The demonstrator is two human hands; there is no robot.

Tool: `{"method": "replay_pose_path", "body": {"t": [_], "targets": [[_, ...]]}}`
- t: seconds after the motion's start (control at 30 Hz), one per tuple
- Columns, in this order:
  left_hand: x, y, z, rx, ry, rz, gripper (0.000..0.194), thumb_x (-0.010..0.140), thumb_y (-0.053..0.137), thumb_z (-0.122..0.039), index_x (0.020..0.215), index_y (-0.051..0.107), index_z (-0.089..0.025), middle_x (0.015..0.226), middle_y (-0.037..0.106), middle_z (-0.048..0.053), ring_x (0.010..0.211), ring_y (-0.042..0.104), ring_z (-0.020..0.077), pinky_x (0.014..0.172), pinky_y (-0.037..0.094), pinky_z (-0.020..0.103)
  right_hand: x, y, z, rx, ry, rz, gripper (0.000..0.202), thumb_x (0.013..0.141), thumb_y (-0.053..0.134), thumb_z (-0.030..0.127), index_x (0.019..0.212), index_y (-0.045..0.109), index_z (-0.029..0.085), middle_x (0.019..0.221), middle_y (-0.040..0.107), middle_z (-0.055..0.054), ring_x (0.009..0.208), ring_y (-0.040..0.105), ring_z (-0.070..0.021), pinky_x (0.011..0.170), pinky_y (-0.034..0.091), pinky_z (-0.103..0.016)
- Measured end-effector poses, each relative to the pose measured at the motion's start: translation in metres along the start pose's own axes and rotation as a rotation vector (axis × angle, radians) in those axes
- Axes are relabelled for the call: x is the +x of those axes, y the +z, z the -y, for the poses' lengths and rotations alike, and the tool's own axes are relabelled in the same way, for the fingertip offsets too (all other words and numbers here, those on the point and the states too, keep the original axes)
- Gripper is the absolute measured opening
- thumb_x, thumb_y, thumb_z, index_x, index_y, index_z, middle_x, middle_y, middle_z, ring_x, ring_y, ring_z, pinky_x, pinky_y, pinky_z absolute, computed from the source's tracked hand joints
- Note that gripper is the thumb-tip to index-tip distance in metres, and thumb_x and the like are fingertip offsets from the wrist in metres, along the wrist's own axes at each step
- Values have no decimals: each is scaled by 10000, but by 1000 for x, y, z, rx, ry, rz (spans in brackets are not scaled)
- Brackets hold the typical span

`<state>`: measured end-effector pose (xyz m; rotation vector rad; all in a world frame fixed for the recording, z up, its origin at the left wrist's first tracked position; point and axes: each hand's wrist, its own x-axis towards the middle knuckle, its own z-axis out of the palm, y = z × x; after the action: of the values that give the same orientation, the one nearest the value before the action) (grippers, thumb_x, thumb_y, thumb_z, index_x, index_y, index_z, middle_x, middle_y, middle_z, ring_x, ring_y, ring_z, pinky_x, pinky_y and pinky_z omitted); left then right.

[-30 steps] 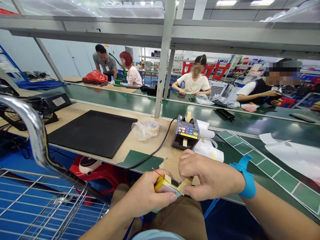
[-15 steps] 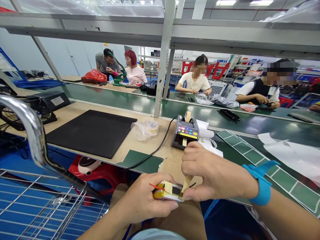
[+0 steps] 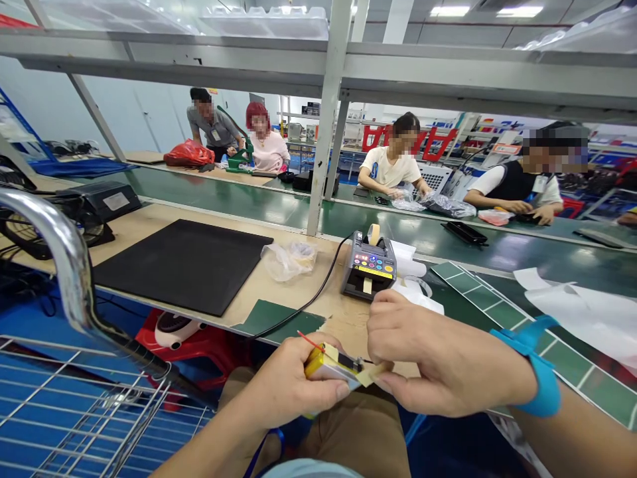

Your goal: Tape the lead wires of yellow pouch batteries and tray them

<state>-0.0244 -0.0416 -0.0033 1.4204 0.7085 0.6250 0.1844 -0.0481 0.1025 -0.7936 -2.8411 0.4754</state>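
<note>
A flat silver battery pack with yellow edging and a red and a black wire is gripped by my left hand, above my lap. One strip of beige tape lies across its top end near the red wire. At the pack's right end, my right hand pinches another piece of beige tape between thumb and fingers; the tape touches the pack's corner. Beyond my right hand stands a tape dispenser with lit buttons, a roll on top and a short tape end sticking out of its front slot.
A black mat and a clear plastic bag lie on the bench to the left. A black cable runs to the dispenser. A wire cart stands at left. Green label strips lie at right. Several people work across the line.
My left hand has tilted the battery pack so its side shows more. My right hand has moved slightly right and turned, bringing the tape lower against the pack's end.
</note>
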Motion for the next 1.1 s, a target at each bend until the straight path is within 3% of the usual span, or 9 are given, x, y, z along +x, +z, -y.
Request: {"method": "replay_pose_path", "body": {"t": [0.4, 0.67, 0.77, 0.87, 0.97, 1.03, 1.1], "targets": [[-1, 0, -3, 99, -22, 17, 294, 701, 670, -252, 947, 579, -120, 658, 445, -39, 603, 365, 93, 531, 301, 194, 11, 10, -9, -7, 16, 33, 180, 685, 531, 122, 622, 370, 170, 617, 404, 44, 649, 337, -112, 737, 254, -289], [0, 3, -9, 127, -28, 19, 226, 694, 652, -231, 882, 585, -125, 617, 416, -54, 570, 331, 85, 509, 273, 190, 11, 11, -9, -122, 52, 104, 79, 709, 577, 172, 676, 506, 167, 659, 532, 14, 692, 426, -132, 771, 260, -330], [-1, 3, -10, 158, -6, 12, 198, 687, 657, -197, 861, 594, -129, 612, 426, -55, 574, 336, 85, 516, 275, 190, 11, 12, -7, -157, 64, 87, 128, 692, 620, 220, 648, 511, 168, 634, 523, 11, 687, 435, -143, 767, 269, -338], [-3, 3, -8, 202, 25, -7, 195, 685, 672, -194, 860, 608, -136, 637, 475, -44, 580, 376, 90, 528, 301, 191, 6, 11, -4, -190, 99, -7, 163, 701, 659, 280, 665, 542, 172, 633, 510, 1, 670, 434, -154, 756, 288, -345], [-5, 2, -4, 242, 109, -97, 204, 711, 673, -238, 890, 626, -150, 708, 556, -18, 617, 451, 108, 570, 355, 196, -7, 15, -5, -137, 273, -284, 307, 760, 670, 374, 985, 591, 181, 752, 539, -34, 713, 453, -180, 731, 327, -339], [-4, 2, -1, 280, 196, -191, 204, 720, 667, -239, 908, 636, -165, 766, 604, -2, 653, 506, 122, 612, 393, 200, -15, 26, -9, 108, 426, -496, 462, 765, 670, 439, 1137, 530, 203, 816, 530, -42, 760, 469, -189, 721, 367, -322], [-2, 3, 2, 319, 266, -272, 205, 713, 665, -219, 912, 642, -177, 810, 635, 9, 680, 545, 134, 642, 420, 203, -17, 45, -13, 545, 484, -620, 498, 734, 687, 491, 1128, 527, 232, 870, 526, -39, 820, 491, -185, 747, 407, -307]]}}
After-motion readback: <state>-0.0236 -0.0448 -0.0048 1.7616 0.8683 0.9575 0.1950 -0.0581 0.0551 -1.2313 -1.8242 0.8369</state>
